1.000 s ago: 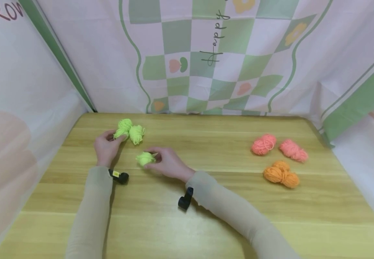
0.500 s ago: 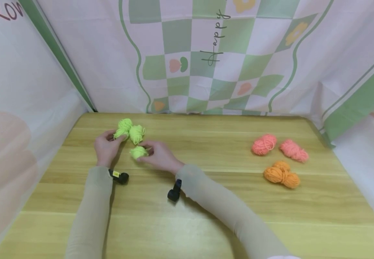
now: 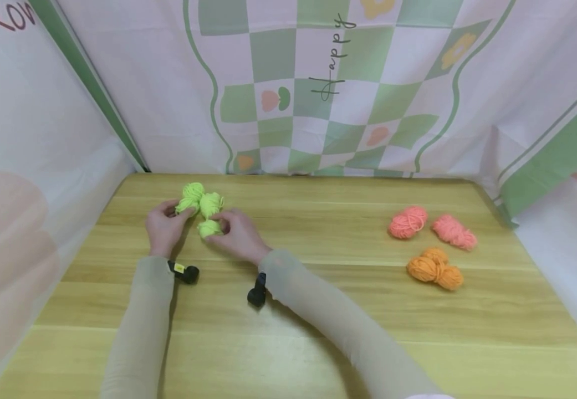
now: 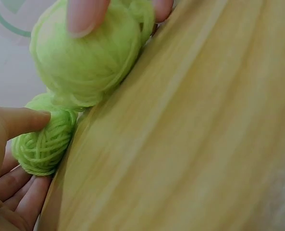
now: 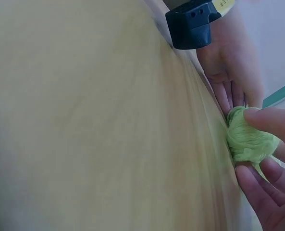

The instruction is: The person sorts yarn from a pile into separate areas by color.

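Left hand (image 3: 164,227) is pinching a green ball (image 3: 192,195) near the desk's (image 3: 318,249) far left corner, some fingers hiding behind it. A second ball (image 3: 211,204) is sitting against it. Right hand (image 3: 240,235) is pinching a third ball (image 3: 209,229), fingers covering part; can't tell if it's touching the second. Pink ball (image 3: 407,223), orange yarn (image 3: 435,269) and another pink ball (image 3: 454,231) are lying toward the right edge.

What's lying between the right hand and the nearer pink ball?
In the head view, only bare tabletop separates the right hand, holding a green yarn ball, from the nearer pink ball.
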`<state>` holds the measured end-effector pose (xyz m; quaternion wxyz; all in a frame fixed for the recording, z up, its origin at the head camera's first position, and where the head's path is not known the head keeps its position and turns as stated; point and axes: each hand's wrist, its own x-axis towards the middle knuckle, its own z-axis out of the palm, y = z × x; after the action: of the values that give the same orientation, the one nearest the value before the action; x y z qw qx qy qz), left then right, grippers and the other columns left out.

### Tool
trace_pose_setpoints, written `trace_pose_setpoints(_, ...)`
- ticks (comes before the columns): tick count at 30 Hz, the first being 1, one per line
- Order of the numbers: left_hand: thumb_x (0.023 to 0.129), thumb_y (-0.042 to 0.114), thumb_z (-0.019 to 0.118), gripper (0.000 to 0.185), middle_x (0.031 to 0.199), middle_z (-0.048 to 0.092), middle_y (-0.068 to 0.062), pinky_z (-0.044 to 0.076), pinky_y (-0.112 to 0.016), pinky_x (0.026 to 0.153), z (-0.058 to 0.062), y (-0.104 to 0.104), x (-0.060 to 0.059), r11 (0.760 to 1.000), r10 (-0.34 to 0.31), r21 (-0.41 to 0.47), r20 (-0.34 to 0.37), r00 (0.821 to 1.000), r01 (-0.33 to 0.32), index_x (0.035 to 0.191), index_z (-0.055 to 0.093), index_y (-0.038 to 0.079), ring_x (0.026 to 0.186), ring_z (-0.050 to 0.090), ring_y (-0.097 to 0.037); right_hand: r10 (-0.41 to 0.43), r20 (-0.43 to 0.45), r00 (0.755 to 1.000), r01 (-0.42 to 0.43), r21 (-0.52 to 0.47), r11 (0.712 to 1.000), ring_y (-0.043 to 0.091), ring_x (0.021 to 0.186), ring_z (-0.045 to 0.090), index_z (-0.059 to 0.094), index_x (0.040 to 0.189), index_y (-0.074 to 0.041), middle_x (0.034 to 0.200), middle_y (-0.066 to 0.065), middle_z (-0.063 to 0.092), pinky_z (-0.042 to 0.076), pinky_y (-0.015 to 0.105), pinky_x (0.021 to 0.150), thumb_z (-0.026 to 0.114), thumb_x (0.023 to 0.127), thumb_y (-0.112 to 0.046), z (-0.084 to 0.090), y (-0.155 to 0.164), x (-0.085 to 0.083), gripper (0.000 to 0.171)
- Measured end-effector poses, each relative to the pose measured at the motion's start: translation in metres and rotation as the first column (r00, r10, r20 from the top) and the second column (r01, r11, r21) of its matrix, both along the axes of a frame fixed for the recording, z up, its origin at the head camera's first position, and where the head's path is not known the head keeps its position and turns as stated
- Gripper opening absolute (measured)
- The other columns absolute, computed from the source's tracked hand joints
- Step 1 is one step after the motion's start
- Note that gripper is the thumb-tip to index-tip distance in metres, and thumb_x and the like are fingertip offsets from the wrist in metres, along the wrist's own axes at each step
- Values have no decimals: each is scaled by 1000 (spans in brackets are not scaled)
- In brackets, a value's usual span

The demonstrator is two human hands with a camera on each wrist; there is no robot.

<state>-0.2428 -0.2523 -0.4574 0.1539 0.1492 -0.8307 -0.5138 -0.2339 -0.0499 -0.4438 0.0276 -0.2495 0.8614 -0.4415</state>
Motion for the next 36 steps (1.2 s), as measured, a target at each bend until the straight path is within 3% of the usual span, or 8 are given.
trace_pose_setpoints(9,87,24,83,48,122,69,-18,51,-39,97,0,1,1,1000,-6,12,-9,1000,6,127,68,1,109,64,-28,-48,55,997,50,-30,998,13,91,63,62,132,-7,106,4,67,51,22,81,82,88,-15,-1,-7,-6,49)
trace_pose_setpoints(18,87,30,83,52,121,69,-18,51,-37,96,0,1,1,1000,0,24,-19,1000,1,127,68,0,108,64,-27,-121,59,991,121,-2,993,16,97,63,61,133,-9,108,4,69,51,30,90,82,88,-20,-2,-13,-8,50)
trace_pose_setpoints(24,87,31,83,53,121,70,-17,51,-36,96,1,2,1,999,9,34,-18,1000,-9,127,68,1,108,64,-26,-104,72,992,105,-11,994,14,96,63,62,132,-9,110,4,69,52,27,87,82,88,-22,0,-10,-7,50)
trace_pose_setpoints(30,87,38,81,58,125,68,-17,49,-39,99,4,2,2,999,5,53,-6,1000,-4,130,66,2,112,63,-27,-68,121,990,81,-106,991,14,91,65,63,130,-7,111,8,68,54,23,78,84,86,-21,8,-1,-5,50)
trace_pose_setpoints(36,90,43,78,65,133,64,-17,45,-40,105,9,2,4,999,0,55,14,1000,-1,137,61,3,123,59,-29,-55,126,991,76,-165,983,17,90,66,61,132,-3,114,12,68,56,26,75,85,86,-22,16,13,-4,56)
